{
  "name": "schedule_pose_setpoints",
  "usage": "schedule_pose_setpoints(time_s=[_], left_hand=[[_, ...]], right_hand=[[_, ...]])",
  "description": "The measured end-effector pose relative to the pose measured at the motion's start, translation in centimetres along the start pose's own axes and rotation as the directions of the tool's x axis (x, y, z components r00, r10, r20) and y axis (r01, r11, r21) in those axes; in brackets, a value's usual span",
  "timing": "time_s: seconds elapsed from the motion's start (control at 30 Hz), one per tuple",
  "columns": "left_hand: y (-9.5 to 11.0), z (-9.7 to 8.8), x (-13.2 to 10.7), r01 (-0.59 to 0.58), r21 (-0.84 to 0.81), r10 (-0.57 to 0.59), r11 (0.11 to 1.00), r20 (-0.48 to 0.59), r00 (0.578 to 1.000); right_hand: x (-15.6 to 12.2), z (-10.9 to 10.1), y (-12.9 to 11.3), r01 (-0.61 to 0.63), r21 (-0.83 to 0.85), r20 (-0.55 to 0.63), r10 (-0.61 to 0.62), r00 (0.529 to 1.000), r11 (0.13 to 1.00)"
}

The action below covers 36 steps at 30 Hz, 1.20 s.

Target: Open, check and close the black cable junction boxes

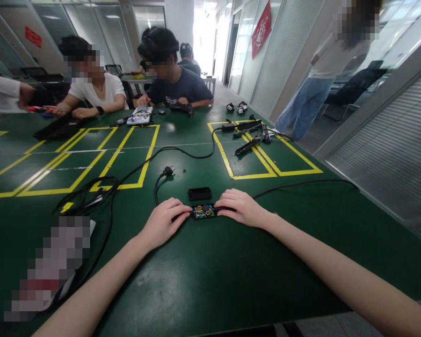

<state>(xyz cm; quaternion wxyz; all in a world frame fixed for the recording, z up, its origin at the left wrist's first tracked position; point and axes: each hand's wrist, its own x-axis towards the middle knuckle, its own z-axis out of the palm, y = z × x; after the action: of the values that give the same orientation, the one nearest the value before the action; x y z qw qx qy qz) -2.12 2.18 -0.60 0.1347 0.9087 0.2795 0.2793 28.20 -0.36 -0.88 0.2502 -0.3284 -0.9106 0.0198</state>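
While fingers point(177, 202) pinch cords point(226, 208) beside it, blk case point(215, 214) holds circuit bd point(204, 212).

I see two long, thin, bare arms point(330, 259). The left hand point(162, 223) and right hand point(244, 207) are bare too.

Looks smooth and glossy across green tabletop point(154, 299), throwing back pale light. Reads as dark plastic on loose cover point(199, 193) and open casing point(205, 218); shows copper-toned windings point(199, 208) on circuit board point(204, 213). Seems smooth, rubbery black along cord point(294, 184); bare metal at pins point(173, 170) of plug point(167, 171). Looks like flat, smooth tape in yellow markings point(254, 176).
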Motion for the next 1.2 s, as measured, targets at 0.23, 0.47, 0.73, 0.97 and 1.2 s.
schedule_pose_setpoints(time_s=[0.23,0.47,0.73,0.97,1.2], left_hand=[[0.0,0.2,0.4,-0.01,0.145,0.011,0.989,-0.008,1.0],[0.0,0.6,0.8,0.031,0.184,-0.025,0.983,-0.032,0.999],[0.1,0.4,0.5,0.063,0.135,-0.061,0.989,-0.017,0.998],[-0.2,0.8,0.4,0.156,0.144,-0.157,0.977,-0.006,0.988],[-0.7,1.1,0.1,0.106,0.124,-0.111,0.987,0.035,0.993]], right_hand=[[0.1,0.3,0.2,0.005,-0.033,-0.022,-0.006,1.0,0.999],[0.6,0.7,-0.1,-0.041,-0.051,-0.033,0.039,0.999,0.998],[0.7,1.0,-0.6,-0.182,-0.006,-0.037,0.182,0.983,0.983],[0.9,1.3,-0.7,-0.276,-0.102,0.052,0.282,0.958,0.956],[0.8,1.2,-0.8,-0.245,-0.029,0.021,0.246,0.969,0.969]])
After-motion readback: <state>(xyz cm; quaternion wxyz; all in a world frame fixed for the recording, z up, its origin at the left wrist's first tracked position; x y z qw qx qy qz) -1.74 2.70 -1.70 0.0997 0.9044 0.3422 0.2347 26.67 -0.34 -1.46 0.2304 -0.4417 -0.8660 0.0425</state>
